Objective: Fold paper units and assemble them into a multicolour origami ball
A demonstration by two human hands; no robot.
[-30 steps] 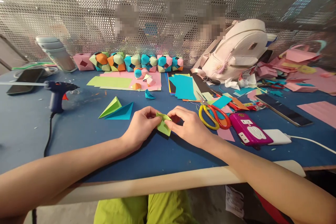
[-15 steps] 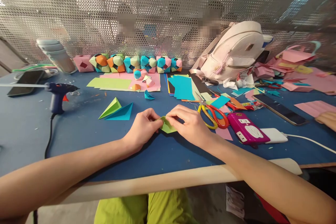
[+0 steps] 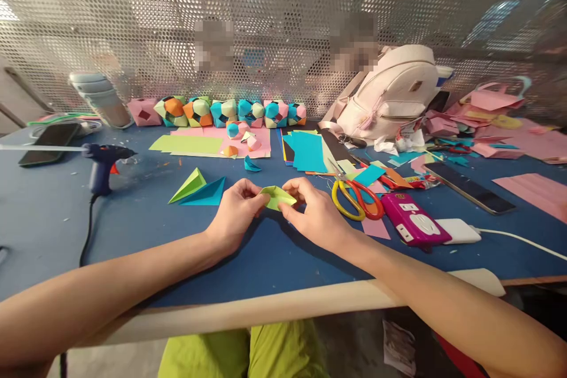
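Note:
A small folded piece of light green paper (image 3: 279,196) is held just over the blue table, in front of me. My left hand (image 3: 237,209) pinches its left end between thumb and fingers. At its right end, my right hand (image 3: 312,207) has the thumb on the near edge and curled fingers behind. To the left of my left hand lie a folded green paper piece (image 3: 189,185) and a folded blue paper piece (image 3: 206,193), touching each other. A small folded blue scrap (image 3: 251,164) sits beyond my hands.
Yellow- and red-handled scissors (image 3: 354,201) and a magenta power adapter (image 3: 414,221) lie right of my right hand. A corded glue gun (image 3: 103,168) stands at left. Behind are stacked paper sheets (image 3: 308,152), a row of paper balls (image 3: 224,113) and a backpack (image 3: 390,94).
The green paper has been turned, now showing a wider, flatter face between my hands. My right fingers have opened somewhat around its end. Another person's hand at the right edge has left view.

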